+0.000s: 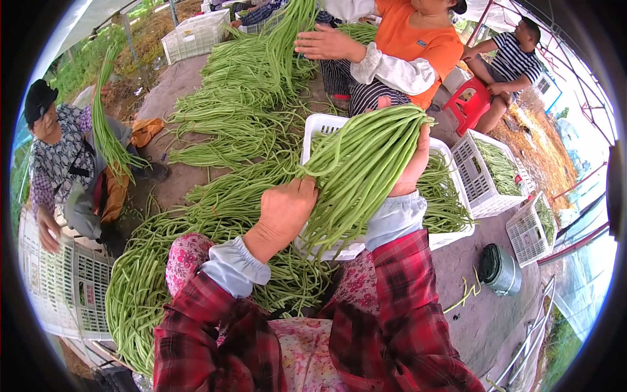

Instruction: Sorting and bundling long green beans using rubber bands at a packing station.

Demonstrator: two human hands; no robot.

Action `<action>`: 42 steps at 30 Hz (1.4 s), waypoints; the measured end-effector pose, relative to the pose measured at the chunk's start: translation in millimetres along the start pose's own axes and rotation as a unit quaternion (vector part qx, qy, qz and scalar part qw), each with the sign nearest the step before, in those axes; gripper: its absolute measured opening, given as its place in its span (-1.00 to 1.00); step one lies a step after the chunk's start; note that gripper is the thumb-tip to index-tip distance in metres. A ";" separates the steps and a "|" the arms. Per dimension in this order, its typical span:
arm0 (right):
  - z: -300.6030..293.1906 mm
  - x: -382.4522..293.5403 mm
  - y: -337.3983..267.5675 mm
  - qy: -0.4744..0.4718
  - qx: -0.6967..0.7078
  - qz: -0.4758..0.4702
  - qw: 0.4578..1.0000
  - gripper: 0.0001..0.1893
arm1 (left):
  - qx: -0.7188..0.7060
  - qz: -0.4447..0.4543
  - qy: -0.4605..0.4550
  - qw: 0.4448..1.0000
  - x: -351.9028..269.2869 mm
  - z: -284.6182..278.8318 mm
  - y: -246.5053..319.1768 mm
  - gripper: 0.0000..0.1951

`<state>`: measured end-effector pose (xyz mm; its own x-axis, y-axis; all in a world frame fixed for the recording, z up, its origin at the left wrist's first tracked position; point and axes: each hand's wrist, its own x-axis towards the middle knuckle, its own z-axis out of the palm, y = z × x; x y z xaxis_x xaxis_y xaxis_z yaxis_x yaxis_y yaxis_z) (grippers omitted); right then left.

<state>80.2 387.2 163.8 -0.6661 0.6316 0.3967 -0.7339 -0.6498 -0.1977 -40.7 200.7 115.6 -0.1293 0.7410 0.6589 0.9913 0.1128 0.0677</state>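
A thick bundle of green yardlong beans (365, 157) is held up in front of me, over a white plastic crate (453, 171). My right hand (412, 164) supports its upper right end, with the palm behind the beans and the thumb side showing. At the bundle's left side, my left hand (289, 208) is closed in a fist on some of the strands; its fingertips are hidden. More beans (438, 196) lie in the crate. Loose beans (294, 284) cover the ground between my knees and are heaped at my left (137, 294).
Rows of bean bundles (235, 117) stretch away on the ground ahead. A person in orange (416, 49) sits across from me; another person (63, 147) holds beans at left. Crates (490, 196) stand at right near a dark bucket (504, 269). A red stool (470, 105) supports a seated person.
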 end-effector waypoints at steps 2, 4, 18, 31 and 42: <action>0.9 -0.6 -2.4 0.010 -0.001 -0.001 1.000 -0.34 | -0.038 -0.032 0.017 0.999 3.7 6.7 -1.8 -0.91; 0.6 -1.8 -2.8 0.019 0.003 0.000 1.000 -0.33 | -0.166 -0.061 0.010 0.984 3.9 1.2 -10.7 -0.91; 2.9 -0.3 -1.4 0.074 -0.021 -0.033 0.996 -0.33 | -0.733 -0.331 -0.247 0.541 29.0 -103.5 -58.7 -0.69; 8.6 -2.6 2.2 0.037 -0.005 0.006 0.999 -0.32 | -0.696 -0.315 -0.248 0.595 33.3 -146.2 -85.7 -0.76; 14.5 -2.2 4.9 0.075 0.030 -0.019 0.997 -0.50 | -0.557 -0.294 -0.312 0.712 61.0 -177.3 -90.0 -0.76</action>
<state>80.0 376.6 174.9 -0.6532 0.7101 0.2629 -0.7532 -0.6449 -0.1296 -133.6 118.3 282.6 -0.1716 0.9711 -0.1658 0.1209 0.1878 0.9747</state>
